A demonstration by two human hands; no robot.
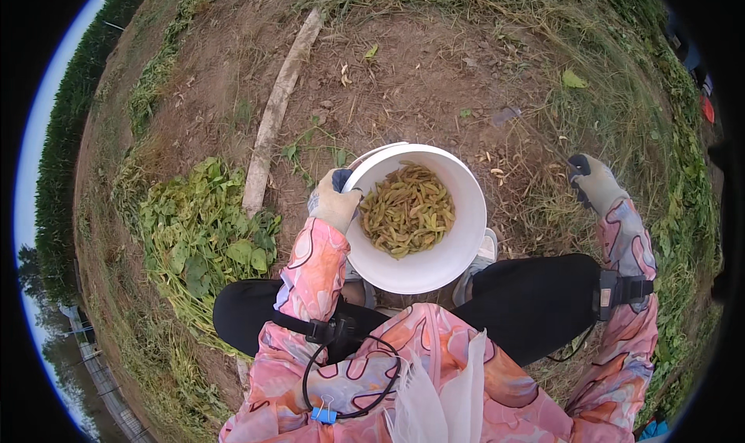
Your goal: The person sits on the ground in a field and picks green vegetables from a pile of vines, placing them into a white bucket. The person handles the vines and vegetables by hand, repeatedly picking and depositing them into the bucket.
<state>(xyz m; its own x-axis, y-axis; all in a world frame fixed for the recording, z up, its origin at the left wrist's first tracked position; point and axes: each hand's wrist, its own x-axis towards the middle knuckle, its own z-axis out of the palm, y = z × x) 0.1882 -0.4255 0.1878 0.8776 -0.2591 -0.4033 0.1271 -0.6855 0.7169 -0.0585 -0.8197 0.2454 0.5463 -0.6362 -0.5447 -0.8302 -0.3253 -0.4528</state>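
A white bucket [459,241] stands tilted between my feet, with a heap of green-brown bean pods [407,210] in its bottom. My left hand [335,201], in a pale glove with dark fingertips, is closed on the bucket's left rim. Out to the right, my gloved right hand [596,182] is held apart from the bucket with its fingers curled. A thin dark line, perhaps a stalk or handle, runs from it up and left toward a small greyish flat piece [506,115]. What the fingers close on is too small to name.
Pulled leafy plants [203,230] lie heaped on the left beside a pale wooden strip [278,113]. Dry stalks and weeds [621,117] cover the ground on the right. Bare brown soil [419,70] lies beyond the bucket. My bent knees flank it.
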